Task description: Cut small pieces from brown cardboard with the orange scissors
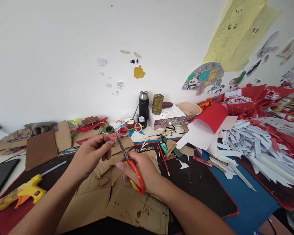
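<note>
My right hand (147,168) is wrapped round the scissors (136,174), which have red and yellow handles. Their metal blades look nearly together and point up, away from me. Just left of the blades, my left hand (94,155) is closed in a pinch, thumb against curled fingers. Whatever it may hold is too small or too hidden to make out. Under both hands lie pieces of brown cardboard (137,209), some stained and torn, on a dark mat (203,189).
At left lies a yellow hot glue gun (30,192). Along the wall stand a black flask (143,106), small paint pots (123,131), a white box (168,119) and a beige bowl (189,110). White paper strips (254,143) are heaped at right. A red pencil (163,159) lies nearby.
</note>
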`<state>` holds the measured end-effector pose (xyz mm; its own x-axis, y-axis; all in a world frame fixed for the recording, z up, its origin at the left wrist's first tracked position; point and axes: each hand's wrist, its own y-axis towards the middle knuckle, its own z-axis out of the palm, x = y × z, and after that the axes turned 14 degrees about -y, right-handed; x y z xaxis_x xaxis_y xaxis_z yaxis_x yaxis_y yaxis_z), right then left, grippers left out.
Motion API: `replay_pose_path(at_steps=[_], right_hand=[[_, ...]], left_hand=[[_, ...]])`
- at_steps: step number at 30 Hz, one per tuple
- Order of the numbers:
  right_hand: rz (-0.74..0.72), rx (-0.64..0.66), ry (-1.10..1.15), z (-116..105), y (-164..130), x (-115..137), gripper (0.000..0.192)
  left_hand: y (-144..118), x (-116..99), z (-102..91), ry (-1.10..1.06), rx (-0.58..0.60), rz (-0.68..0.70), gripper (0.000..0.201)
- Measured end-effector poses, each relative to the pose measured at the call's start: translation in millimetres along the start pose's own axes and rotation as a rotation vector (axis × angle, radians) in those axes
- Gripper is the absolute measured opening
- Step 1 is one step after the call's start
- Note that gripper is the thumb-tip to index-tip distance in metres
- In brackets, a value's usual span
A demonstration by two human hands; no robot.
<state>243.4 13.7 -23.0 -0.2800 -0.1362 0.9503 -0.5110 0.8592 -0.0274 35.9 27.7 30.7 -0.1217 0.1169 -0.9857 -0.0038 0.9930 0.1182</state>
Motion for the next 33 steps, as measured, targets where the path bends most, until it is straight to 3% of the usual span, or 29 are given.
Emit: replay_pose_path(at_steps=[5, 12, 21, 25, 33], right_hand=[[0.028, -0.035, 0.199, 2.4, 4.5, -6.0, 0.046], [0.103, -0.05, 0.361, -3.5, 10.5, 2.0, 0.061], [0.126, -0.06, 0.438, -4.6, 14.0, -1.0, 0.056], [0.114, -0.045, 0.458, -4.2, 15.6, -4.7, 0.048], [0.135, -0.058, 0.413, -7.3, 15.2, -2.1, 0.045]], left_hand=[[-3.6, -1.0, 2.0, 0.165, 0.089, 0.098, 0.037], [-6.5, 11.3, 2.0, 0.507, 0.151, 0.465, 0.022], [-9.8, 34.9, -9.4, 0.829, 0.237, 0.796, 0.027], [-10.6, 34.1, -8.6, 0.813, 0.246, 0.76, 0.029], [-8.6, 12.2, -2.8, 0.465, 0.286, 0.38, 0.033]])
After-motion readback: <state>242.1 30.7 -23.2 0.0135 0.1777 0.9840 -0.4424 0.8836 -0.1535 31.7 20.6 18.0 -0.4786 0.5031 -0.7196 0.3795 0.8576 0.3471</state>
